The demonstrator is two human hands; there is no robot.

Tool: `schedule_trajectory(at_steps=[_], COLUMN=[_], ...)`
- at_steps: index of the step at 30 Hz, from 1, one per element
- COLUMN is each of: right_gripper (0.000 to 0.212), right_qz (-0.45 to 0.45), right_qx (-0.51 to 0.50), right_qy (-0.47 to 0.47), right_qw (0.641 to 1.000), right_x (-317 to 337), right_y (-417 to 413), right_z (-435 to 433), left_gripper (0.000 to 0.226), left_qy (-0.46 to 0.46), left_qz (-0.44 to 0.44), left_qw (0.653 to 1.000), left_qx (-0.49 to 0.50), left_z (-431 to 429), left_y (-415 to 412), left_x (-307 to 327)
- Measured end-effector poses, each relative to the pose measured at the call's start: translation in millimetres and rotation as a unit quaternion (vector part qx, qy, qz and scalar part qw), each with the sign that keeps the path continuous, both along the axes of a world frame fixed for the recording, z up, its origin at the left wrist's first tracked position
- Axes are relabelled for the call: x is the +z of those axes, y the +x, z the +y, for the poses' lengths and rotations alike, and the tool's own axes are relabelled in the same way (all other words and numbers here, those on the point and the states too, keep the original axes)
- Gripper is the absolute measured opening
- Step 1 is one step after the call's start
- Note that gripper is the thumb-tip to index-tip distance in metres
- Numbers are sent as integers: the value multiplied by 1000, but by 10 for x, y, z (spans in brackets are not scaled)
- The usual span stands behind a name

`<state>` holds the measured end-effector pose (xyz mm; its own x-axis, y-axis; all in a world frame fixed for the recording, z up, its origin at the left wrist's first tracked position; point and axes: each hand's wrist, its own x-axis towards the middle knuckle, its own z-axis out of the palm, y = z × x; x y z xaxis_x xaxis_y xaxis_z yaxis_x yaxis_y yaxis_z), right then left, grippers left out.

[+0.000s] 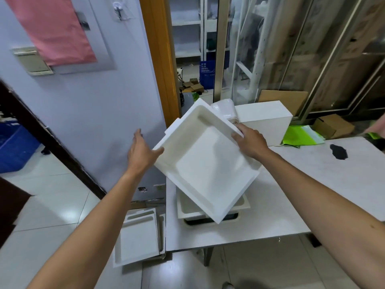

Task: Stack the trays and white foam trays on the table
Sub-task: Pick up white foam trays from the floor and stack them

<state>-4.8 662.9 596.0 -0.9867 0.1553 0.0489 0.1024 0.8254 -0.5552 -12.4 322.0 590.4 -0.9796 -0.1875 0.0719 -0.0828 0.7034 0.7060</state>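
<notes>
Grips the upper right rim of a white foam tray (pixel 204 163) with the right hand (pixel 251 143), thumb inside the well, fingers curled over the outer edge. Spreads the left hand (pixel 142 153) wide, fingers straight and pointing up the frame, only the thumb touching the tray's left corner. Holds the tray at mid-frame, hollow side up, turned corner-on and tilted, over the left end of the table (pixel 312 195). Cannot tell whether its lowest corner touches what lies beneath.

Counts, lower left and nearest, one floor tray (pixel 136 238) of the same foam leaning against the table's side, with the edge of a second piece just behind it. Counts two trays stacked on the table under the held one: a cream tray (pixel 187 207) above a dark tray (pixel 208 221), both largely covered. Finds farther back one white box (pixel 264 119), one plastic-wrapped bundle (pixel 224 109) beside it, and green bags (pixel 302 137) at the far edge.

Places the stack near the table's left and near edges. Lets the held tray's left corner overhang that left edge, near the pale wall (pixel 93 111). Leaves bare tabletop to the right of the stack, as far as a dark patch (pixel 338 151) at upper right.
</notes>
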Motion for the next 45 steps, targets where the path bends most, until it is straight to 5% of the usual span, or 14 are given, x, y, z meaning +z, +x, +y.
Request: schedule_trajectory(at_steps=[5,9,16,20,23,26,31,34,37,40,45], right_gripper=[31,25,56,72,77,61,38,37,34,35,33], right_qz=[5,8,69,123,40,-43,-4,-3,-7,-24,-20], right_qx=[52,72,19,-96,-121,-101,-133,-130,-100,-51,-3], right_qy=[12,9,46,-16,-144,-214,-261,-224,-175,-103,-50], right_qw=[999,997,996,988,981,971,956,966,980,993,999], right_x=[143,162,-56,-159,-192,-284,-470,-451,-387,-295,-168], right_y=[-32,9,34,99,140,168,211,224,207,176,113], right_z=[-170,-314,-375,-359,-356,-341,-374,-318,-195,-91,-37], left_gripper=[67,37,33,25,20,18,11,21,58,88,82], left_qy=[-43,-29,6,74,129,171,198,196,173,49,-113], left_qz=[13,36,53,40,22,12,7,1,-21,25,64], left_qw=[994,996,998,994,986,978,975,975,981,997,987], left_qx=[-95,-75,15,71,108,119,100,102,80,54,-94], left_z=[71,79,48,-16,-44,10,175,169,89,7,-65], left_y=[-7,-9,108,118,94,91,129,141,85,15,-87], left_x=[105,78,-32,-77,-123,-160,-219,-261,-256,-206,-37])
